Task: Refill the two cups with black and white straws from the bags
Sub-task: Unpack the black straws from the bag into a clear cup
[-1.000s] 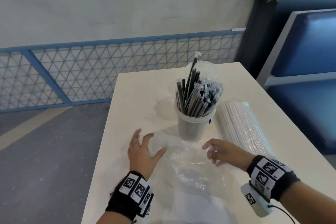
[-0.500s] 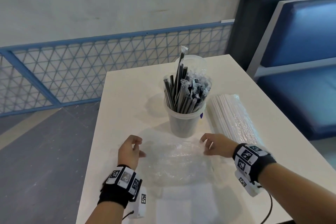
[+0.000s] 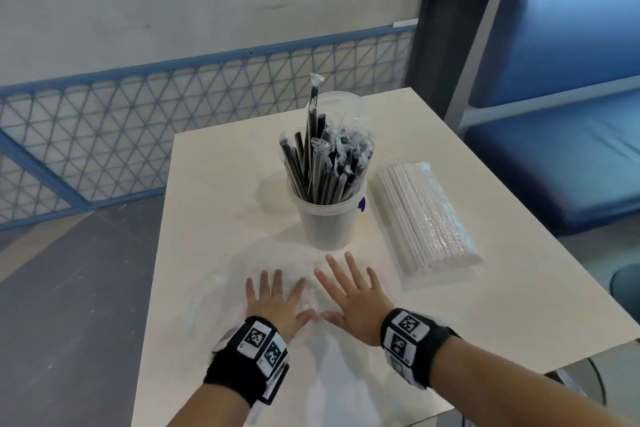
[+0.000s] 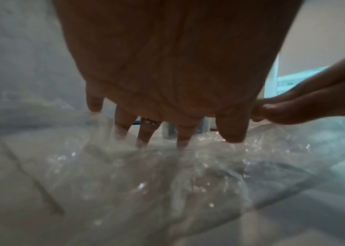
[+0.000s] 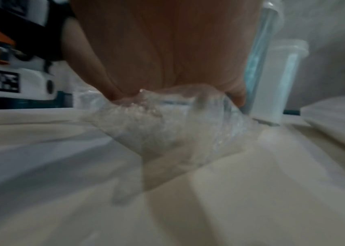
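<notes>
A clear plastic cup (image 3: 329, 222) full of wrapped black straws (image 3: 322, 170) stands mid-table. Behind it, the rim of a second clear cup (image 3: 341, 99) shows. To the right lies a sealed bag of white straws (image 3: 426, 218). An empty, crumpled clear bag (image 3: 225, 288) lies flat in front of the cup. My left hand (image 3: 273, 298) and right hand (image 3: 353, 291) press on it side by side, palms down, fingers spread and straight. In the left wrist view my fingertips (image 4: 142, 143) touch the crinkled bag (image 4: 167, 174). The right wrist view shows the bag (image 5: 167, 126) bunched under my palm.
The white table (image 3: 214, 191) drops off to grey floor on the left, with a blue lattice fence (image 3: 138, 121) beyond. A blue padded bench (image 3: 554, 114) stands close to the right edge.
Both hands went from curled at the empty bag's sides to flat and spread on its middle, close together. The view has tilted down toward the table.
</notes>
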A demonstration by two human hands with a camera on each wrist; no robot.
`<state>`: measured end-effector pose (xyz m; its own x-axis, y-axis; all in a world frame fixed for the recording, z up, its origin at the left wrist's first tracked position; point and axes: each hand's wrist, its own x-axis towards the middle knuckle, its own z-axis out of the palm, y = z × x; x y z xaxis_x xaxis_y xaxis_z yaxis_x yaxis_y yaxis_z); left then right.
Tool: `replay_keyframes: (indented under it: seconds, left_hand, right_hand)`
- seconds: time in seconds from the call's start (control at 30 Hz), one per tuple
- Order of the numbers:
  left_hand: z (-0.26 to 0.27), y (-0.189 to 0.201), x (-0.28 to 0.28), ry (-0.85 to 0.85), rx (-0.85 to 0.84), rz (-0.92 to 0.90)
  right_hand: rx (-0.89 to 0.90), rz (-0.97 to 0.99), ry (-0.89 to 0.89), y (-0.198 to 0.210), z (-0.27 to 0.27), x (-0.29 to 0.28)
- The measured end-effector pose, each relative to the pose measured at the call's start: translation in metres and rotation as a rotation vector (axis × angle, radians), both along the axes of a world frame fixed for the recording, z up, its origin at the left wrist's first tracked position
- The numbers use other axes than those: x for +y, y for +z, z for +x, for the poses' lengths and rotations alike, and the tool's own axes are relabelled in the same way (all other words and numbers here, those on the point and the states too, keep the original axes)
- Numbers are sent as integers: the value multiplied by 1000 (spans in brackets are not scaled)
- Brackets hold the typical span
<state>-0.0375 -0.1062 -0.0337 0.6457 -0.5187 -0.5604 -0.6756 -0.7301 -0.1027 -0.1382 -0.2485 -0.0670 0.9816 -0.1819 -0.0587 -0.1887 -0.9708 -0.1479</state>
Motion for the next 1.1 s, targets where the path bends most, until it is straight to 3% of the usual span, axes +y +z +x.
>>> replay_keyframes:
  seconds: [0.17, 0.37, 0.47, 0.57, 0.7, 0.87, 0.93, 1.1]
  left_hand:
    - [-7, -1, 1, 24, 86, 5]
    - [14, -15, 31, 19, 174, 25]
    - [18, -19, 26, -62, 85, -78]
    - [15, -21, 13, -214, 20, -83]
    - [8, -45, 3, -154, 44, -218]
    - [21, -37, 17, -86, 29, -186]
    - [24, -40, 25, -33, 176, -146]
    - [26, -34, 32, 73, 227, -200]
  right_hand:
    - [-8, -119, 77, -33, -16, -24]
    - [131, -184, 121, -29, -40, -57]
    - [224, -99, 78, -13, -23, -40]
    - [180, -72, 54, -3, -1, -10]
    - [207, 47, -68, -16, 7, 6]
    - [223, 50, -118, -31, -2, -20]
    - [250, 18, -112, -17, -7, -31]
    - [495, 160, -104, -5, -31, -57]
